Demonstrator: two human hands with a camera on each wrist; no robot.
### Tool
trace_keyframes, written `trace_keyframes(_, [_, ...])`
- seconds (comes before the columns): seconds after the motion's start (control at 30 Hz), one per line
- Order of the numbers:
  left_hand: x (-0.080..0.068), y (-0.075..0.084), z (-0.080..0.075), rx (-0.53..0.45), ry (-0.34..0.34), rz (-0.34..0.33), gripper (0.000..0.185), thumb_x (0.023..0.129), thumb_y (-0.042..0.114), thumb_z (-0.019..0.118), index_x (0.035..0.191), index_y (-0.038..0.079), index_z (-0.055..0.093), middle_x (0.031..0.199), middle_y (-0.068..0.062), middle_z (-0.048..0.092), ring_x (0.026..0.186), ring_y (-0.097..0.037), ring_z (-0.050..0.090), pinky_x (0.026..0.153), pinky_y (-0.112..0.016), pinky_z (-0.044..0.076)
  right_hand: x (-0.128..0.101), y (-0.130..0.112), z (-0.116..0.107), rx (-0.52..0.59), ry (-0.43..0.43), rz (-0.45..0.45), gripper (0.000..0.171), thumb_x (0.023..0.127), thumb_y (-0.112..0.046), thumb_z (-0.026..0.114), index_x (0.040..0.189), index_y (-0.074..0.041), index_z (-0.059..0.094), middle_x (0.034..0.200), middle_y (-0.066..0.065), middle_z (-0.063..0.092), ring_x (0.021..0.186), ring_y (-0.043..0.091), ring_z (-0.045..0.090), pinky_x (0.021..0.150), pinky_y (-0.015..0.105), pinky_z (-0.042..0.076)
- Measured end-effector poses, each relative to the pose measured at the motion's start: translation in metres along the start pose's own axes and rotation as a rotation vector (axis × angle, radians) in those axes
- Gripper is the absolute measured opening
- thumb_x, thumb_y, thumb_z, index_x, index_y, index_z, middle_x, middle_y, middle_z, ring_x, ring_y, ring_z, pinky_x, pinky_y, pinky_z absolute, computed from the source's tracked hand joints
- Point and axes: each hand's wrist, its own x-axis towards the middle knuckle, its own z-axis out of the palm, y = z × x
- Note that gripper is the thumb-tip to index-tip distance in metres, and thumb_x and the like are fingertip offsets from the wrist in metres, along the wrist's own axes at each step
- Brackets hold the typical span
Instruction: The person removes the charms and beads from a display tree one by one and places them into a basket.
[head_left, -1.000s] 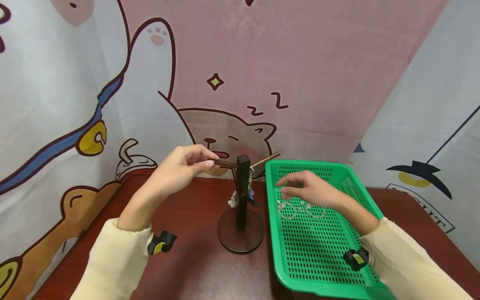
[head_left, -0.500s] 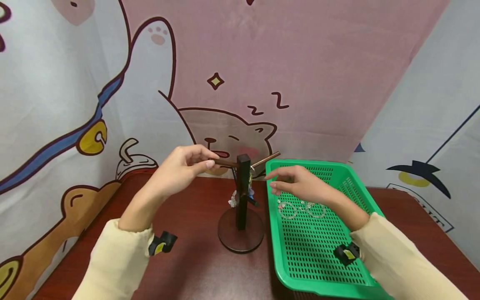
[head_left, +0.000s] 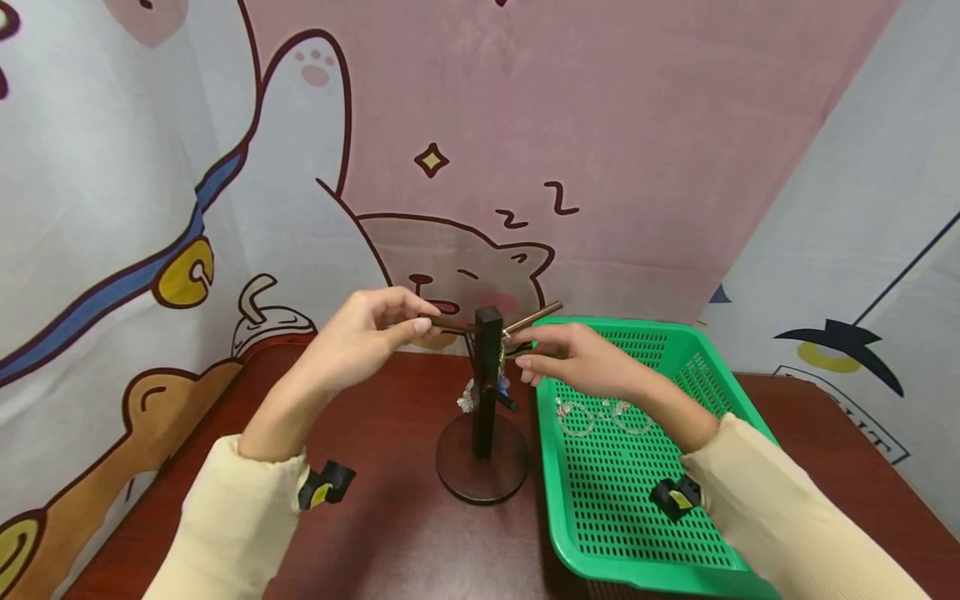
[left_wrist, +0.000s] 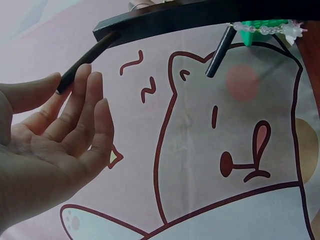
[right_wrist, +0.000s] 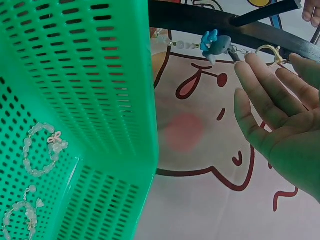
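left hand (head_left: 360,337) fingers pinch peg (head_left: 450,325) | right hand (head_left: 577,358) fingers straight, peg contact unclear

Dark wooden jewellery stand (head_left: 486,392) with crossbar pegs blocks centre; charms hang at its post. Green perforated plastic basket (head_left: 712,375) walls off 3 o'clock, just beside the stand's base. Left hand (head_left: 367,337) occupies the 9 o'clock peg, right hand (head_left: 577,354) the 3 o'clock peg. Bare red-brown table (head_left: 390,508) open at 6–8 o'clock.
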Motion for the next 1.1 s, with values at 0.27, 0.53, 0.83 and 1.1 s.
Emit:
trace_keyframes(0.27, [-0.0003,-0.0002,-0.0004,-0.004,-0.002,-0.002,0.016,0.091,0.008,0.055,0.104,0.003,0.064,0.091,-0.008,0.067,0.086,-0.017,0.062,0.077,-0.037,0.046,0.0053,-0.0052,0.0051,0.058,-0.026,-0.057,0.027,0.092,-0.012,0.055,0.115,0.002,0.056,0.078,0.003,0.066,0.074,0.022,0.062,0.072,0.046,0.048])
trace_keyframes(0.53, [0.0,0.0001,0.0,-0.012,0.0,-0.002,0.016,0.091,0.007,0.056,0.103,0.002,0.064,0.089,-0.008,0.067,0.085,-0.017,0.062,0.076,-0.036,0.047,0.0086,-0.0053,0.0091,0.036,-0.004,-0.083,0.011,0.091,-0.01,0.056,0.096,-0.001,0.062,0.076,0.001,0.065,0.072,0.021,0.061,0.069,0.042,0.049])
trace_keyframes(0.83, [0.0004,-0.0005,0.0,-0.026,-0.007,0.005,0.016,0.09,0.005,0.055,0.104,0.001,0.063,0.089,-0.009,0.067,0.086,-0.018,0.063,0.077,-0.036,0.048,0.0086,-0.0078,0.0089,-0.013,0.018,-0.075,0.008,0.09,-0.007,0.056,0.086,-0.002,0.062,0.074,-0.001,0.065,0.069,0.014,0.06,0.068,0.04,0.049])
trace_keyframes(1.1, [-0.0002,-0.0007,-0.0004,-0.014,-0.008,-0.002,0.016,0.09,0.006,0.056,0.104,0.002,0.064,0.09,-0.008,0.067,0.086,-0.017,0.063,0.078,-0.037,0.047,0.0032,-0.0093,0.0013,-0.044,0.033,-0.051,0.009,0.091,-0.008,0.056,0.088,-0.003,0.063,0.075,0.001,0.065,0.071,0.014,0.061,0.069,0.038,0.048])
